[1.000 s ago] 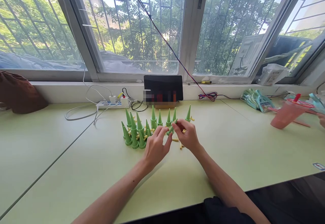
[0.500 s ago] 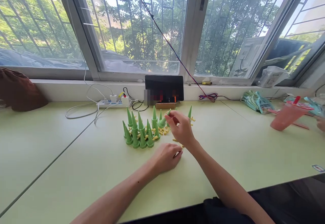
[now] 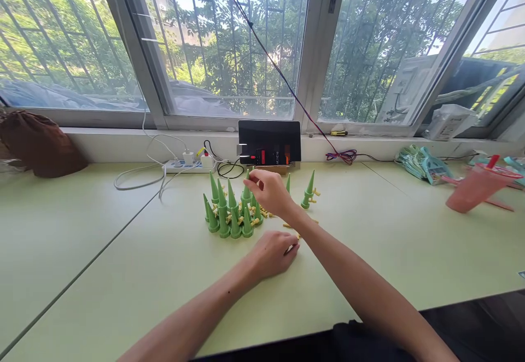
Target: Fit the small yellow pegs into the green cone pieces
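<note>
My right hand (image 3: 270, 190) pinches the upper part of a green cone-shaped spike (image 3: 246, 191) over the right side of a tight group of upright green spikes (image 3: 223, 217). Several of these carry small yellow tap-like side pieces. On the table in front of the group rests my left hand (image 3: 274, 254), its fingers curled inward. A small yellow piece (image 3: 298, 237) shows at its fingertips, but I cannot tell whether it is gripped. Loose yellow pieces (image 3: 268, 214) lie beneath my right hand, which partly covers them. Another green spike (image 3: 309, 190) stands apart to the right with yellow pieces beside it.
Behind the spikes a dark screen (image 3: 269, 140) leans by the window wall. A power strip (image 3: 176, 166) with white cables lies left of it. Further right are bundled wires (image 3: 342, 157), teal packets (image 3: 420, 164) and a tilted red cup (image 3: 478, 190). A brown bag (image 3: 41, 143) sits far left.
My right hand has moved left with the green spike, which was tilted and now stands upright among the others. My left hand has stayed put. The view has shifted slightly.
</note>
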